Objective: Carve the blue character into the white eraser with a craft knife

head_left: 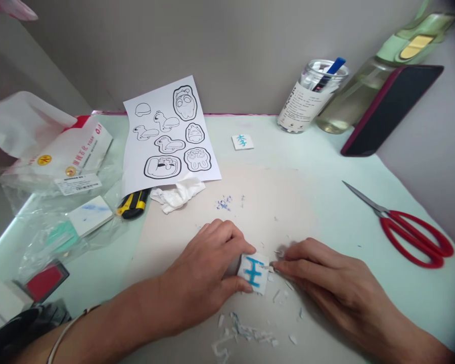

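Note:
A small white square block point(261, 284) with a blue character drawn on its top lies flat on the mat. My left hand point(208, 268) grips it from the left, thumb on the near edge and fingers on the far edge. At the block's right edge, my right hand point(322, 278) is closed in a pinch; what its fingertips hold is too small and hidden to make out. Pale shavings point(250, 331) are scattered below the block and around it. Farther back lies a second white block point(242, 142) with another blue character.
Red-handled scissors point(413, 237) lie on the right, below a leaning phone point(390, 111), a bottle point(345, 96) and a pen jar point(303, 103). On the left are a printed sheet point(136, 141), crumpled tissue point(178, 194), yellow-black utility knife point(133, 203), tissue pack point(91, 146) and red ink pad point(47, 280).

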A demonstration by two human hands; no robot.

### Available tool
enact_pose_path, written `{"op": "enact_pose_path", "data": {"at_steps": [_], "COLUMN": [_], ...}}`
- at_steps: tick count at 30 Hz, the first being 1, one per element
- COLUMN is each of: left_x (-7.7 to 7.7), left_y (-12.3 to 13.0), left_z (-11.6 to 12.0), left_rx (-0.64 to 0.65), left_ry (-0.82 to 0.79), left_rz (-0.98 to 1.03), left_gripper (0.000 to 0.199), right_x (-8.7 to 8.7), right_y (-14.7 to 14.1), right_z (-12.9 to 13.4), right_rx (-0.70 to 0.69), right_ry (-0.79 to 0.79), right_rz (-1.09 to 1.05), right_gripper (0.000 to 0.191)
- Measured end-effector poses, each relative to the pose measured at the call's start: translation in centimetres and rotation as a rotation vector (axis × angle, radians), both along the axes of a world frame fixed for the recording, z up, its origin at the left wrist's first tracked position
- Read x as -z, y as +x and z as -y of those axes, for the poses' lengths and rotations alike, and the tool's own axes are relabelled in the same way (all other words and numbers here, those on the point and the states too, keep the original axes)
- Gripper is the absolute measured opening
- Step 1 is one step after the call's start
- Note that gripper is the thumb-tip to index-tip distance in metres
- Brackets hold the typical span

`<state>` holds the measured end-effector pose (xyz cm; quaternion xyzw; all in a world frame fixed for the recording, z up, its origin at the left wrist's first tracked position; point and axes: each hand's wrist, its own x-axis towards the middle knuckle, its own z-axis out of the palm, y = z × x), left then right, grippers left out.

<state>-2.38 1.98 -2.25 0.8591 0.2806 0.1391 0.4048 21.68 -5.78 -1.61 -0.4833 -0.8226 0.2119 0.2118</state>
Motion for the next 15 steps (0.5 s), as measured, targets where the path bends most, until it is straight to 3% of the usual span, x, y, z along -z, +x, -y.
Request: {"op": "enact_pose_path", "data": {"at_steps": [15], "left_x": [0.01], "left_y": [-0.05], "left_z": [0.1], "left_rx": [0.012], "left_ry": [0.012], "left_rz": [0.012], "left_gripper": [0.031], "right_x": [-0.4], "right_y": [-0.21], "right_z": [0.08], "right_rx": [0.01], "right_ry": [-0.042], "right_rz": [-0.034], "right_gripper": [0.027]}}
